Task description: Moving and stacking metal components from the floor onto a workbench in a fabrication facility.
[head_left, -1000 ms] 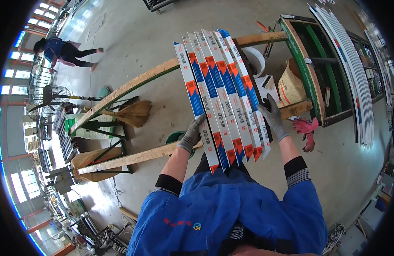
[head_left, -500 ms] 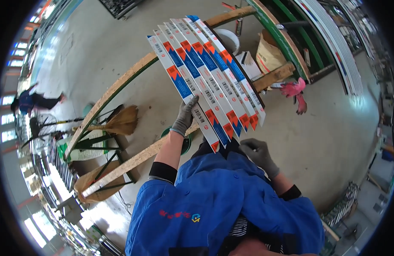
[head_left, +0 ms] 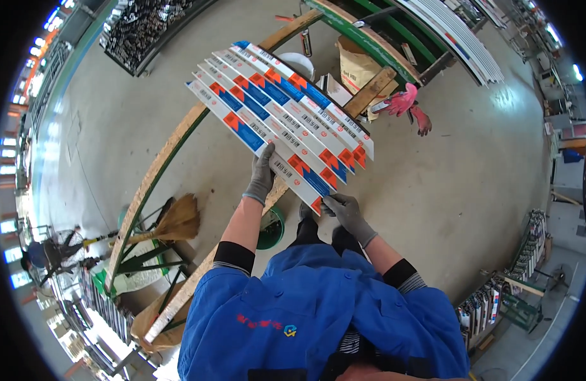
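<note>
Several long white strips (head_left: 286,117) with blue and orange printed bands lie side by side, slanting across a wooden-topped stand. My left hand (head_left: 261,174), in a grey glove, grips the near edge of the closest strip (head_left: 283,166) about midway along, with the thumb on top. At that strip's lower right end is my right hand (head_left: 349,216), also gloved in grey. Its fingers are closed around the corner there, partly hidden by the strip.
The stand's wooden rails (head_left: 159,152) curve at left, near a straw broom (head_left: 175,219) and a green bucket (head_left: 272,230). Beyond the strips are a white bucket (head_left: 299,63), a paper sack (head_left: 356,66), pink gloves (head_left: 404,101) and a green rack (head_left: 369,41).
My right hand has moved from beside my lap to the near end of the closest strip and closed on it. My left hand keeps its hold. The whole view has turned and shifted.
</note>
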The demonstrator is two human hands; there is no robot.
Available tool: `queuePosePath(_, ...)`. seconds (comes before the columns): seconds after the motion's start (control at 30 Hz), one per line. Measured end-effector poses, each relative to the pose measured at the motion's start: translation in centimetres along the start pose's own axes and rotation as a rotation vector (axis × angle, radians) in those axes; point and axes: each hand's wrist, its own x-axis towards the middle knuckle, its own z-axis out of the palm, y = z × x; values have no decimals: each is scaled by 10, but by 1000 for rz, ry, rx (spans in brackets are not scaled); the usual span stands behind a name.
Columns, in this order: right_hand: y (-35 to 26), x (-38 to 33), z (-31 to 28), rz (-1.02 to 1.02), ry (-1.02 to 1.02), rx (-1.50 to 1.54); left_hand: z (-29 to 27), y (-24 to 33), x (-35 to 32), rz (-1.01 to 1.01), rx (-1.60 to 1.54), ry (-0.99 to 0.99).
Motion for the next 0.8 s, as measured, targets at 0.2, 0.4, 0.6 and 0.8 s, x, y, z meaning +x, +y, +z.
queuePosePath(0.2, -5, -23, -16, 27, -140, 0, -22, -10, -11, -106, -23, -97)
queuePosePath(0.4, 68, -83, -87, -64, 36, -78, -47, -18, -51, -75, 85, -79)
queuePosePath(0.6, 269, -215, -240, 126, 535, 137, -51, -56, -152, 444, 932, 338)
queuePosePath(0.8, 516, -455, -331, 403, 1038, 588, -49, -177, -265, -226, 1160, 73)
